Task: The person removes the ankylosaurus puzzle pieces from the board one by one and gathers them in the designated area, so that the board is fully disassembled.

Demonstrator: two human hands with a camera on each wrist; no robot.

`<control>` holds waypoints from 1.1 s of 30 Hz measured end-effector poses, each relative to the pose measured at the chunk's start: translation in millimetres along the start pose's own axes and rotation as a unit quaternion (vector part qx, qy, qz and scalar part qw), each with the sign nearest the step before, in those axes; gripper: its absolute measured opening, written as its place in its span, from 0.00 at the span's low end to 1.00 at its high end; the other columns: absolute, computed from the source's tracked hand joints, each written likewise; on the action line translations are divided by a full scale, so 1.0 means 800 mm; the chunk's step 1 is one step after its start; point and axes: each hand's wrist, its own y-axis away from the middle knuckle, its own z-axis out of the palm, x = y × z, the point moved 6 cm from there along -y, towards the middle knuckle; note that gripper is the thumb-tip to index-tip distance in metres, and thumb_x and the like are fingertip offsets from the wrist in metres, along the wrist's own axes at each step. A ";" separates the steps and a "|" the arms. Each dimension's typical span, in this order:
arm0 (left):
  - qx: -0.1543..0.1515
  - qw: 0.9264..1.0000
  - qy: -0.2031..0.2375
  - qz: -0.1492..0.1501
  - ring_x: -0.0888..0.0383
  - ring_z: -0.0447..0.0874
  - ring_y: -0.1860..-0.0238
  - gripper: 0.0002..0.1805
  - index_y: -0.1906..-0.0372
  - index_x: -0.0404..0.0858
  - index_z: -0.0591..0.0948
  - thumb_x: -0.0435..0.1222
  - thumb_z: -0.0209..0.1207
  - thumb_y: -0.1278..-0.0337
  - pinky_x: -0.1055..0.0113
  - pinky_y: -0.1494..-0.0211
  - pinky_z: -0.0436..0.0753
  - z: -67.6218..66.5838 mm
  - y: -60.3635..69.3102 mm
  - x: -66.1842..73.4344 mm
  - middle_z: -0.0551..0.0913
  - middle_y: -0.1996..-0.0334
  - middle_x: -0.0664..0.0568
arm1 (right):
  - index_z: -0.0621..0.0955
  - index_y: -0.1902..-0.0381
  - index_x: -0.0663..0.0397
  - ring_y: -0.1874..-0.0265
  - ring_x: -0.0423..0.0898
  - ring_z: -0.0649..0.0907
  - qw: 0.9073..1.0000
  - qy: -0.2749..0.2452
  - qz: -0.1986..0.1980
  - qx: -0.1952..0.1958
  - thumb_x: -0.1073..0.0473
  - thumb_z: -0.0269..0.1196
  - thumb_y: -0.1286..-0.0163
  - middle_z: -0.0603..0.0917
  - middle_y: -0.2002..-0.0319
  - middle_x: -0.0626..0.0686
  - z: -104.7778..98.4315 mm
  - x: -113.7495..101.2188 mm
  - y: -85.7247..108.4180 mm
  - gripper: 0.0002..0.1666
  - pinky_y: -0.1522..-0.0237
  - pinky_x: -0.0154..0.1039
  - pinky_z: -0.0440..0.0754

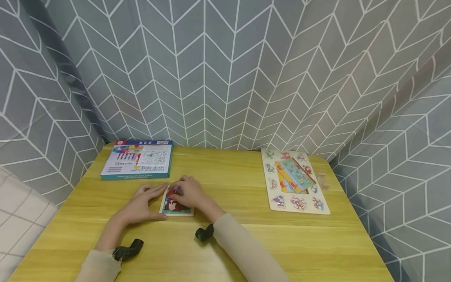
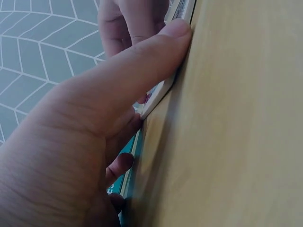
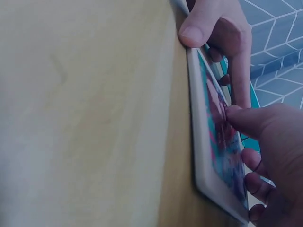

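Observation:
A small picture puzzle with a cream border and a red-brown figure on teal lies flat on the table. My left hand holds it from the left side. Its thumb rests on the near edge, and the index finger reaches the far left corner. My right hand bends over the puzzle's upper right part. In the right wrist view, the thumb touches the picture while the curled fingers sit along the opposite edge. My right hand hides part of the picture in the head view.
A boxed set with a teal side lies at the back left. On the right is a cream board with animal pictures, carrying colourful cards. Patterned grey curtains hang behind the wooden table.

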 end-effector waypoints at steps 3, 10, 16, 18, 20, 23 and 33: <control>0.001 1.000 0.002 -0.002 0.45 0.63 0.37 0.62 0.18 0.44 0.67 0.62 0.80 0.58 0.36 0.38 0.72 -0.001 0.001 0.002 0.72 0.24 0.44 | 0.90 0.42 0.38 0.52 0.44 0.79 1.000 -0.016 0.012 -0.008 0.49 0.68 0.24 0.85 0.48 0.49 -0.002 0.000 -0.003 0.15 0.52 0.37 0.71; 0.001 1.000 -0.002 -0.003 0.48 0.65 0.39 0.62 0.18 0.44 0.67 0.63 0.79 0.57 0.42 0.40 0.73 -0.002 0.000 0.003 0.74 0.25 0.45 | 0.90 0.43 0.40 0.56 0.42 0.78 0.998 -0.049 0.034 -0.029 0.59 0.67 0.29 0.87 0.56 0.47 -0.003 0.003 -0.013 0.19 0.56 0.38 0.71; 0.002 1.000 -0.006 -0.002 0.48 0.65 0.38 0.61 0.18 0.45 0.68 0.64 0.79 0.58 0.42 0.39 0.73 0.000 -0.001 0.000 0.74 0.25 0.47 | 0.89 0.44 0.41 0.62 0.41 0.74 0.996 -0.059 0.052 -0.048 0.63 0.67 0.33 0.82 0.63 0.45 -0.003 0.002 -0.016 0.21 0.58 0.39 0.70; 0.004 1.000 -0.005 -0.001 0.48 0.65 0.38 0.61 0.18 0.44 0.68 0.64 0.79 0.58 0.42 0.39 0.73 0.000 -0.001 -0.001 0.74 0.24 0.47 | 0.90 0.49 0.40 0.61 0.41 0.74 0.995 -0.059 0.057 -0.051 0.64 0.68 0.35 0.81 0.63 0.45 -0.003 0.000 -0.017 0.19 0.58 0.39 0.69; 0.004 1.000 -0.007 0.000 0.48 0.66 0.39 0.61 0.18 0.44 0.68 0.63 0.79 0.58 0.42 0.40 0.73 0.000 -0.001 -0.002 0.74 0.24 0.47 | 0.90 0.54 0.38 0.58 0.42 0.75 0.995 -0.056 0.061 -0.056 0.64 0.69 0.37 0.81 0.60 0.45 -0.002 -0.002 -0.016 0.17 0.56 0.39 0.69; 0.006 1.000 -0.012 0.000 0.49 0.66 0.39 0.61 0.18 0.44 0.68 0.64 0.79 0.58 0.43 0.41 0.74 0.000 0.000 -0.001 0.74 0.24 0.47 | 0.90 0.55 0.38 0.51 0.43 0.76 0.995 -0.055 0.063 -0.059 0.64 0.69 0.37 0.83 0.51 0.47 0.001 -0.005 -0.014 0.16 0.51 0.40 0.69; 0.004 1.000 -0.016 0.002 0.52 0.67 0.43 0.61 0.19 0.44 0.69 0.65 0.78 0.58 0.47 0.43 0.75 -0.002 0.001 -0.001 0.72 0.23 0.48 | 0.88 0.42 0.43 0.46 0.43 0.80 0.998 -0.045 0.023 -0.046 0.60 0.66 0.27 0.81 0.42 0.51 0.004 0.000 -0.012 0.18 0.42 0.44 0.73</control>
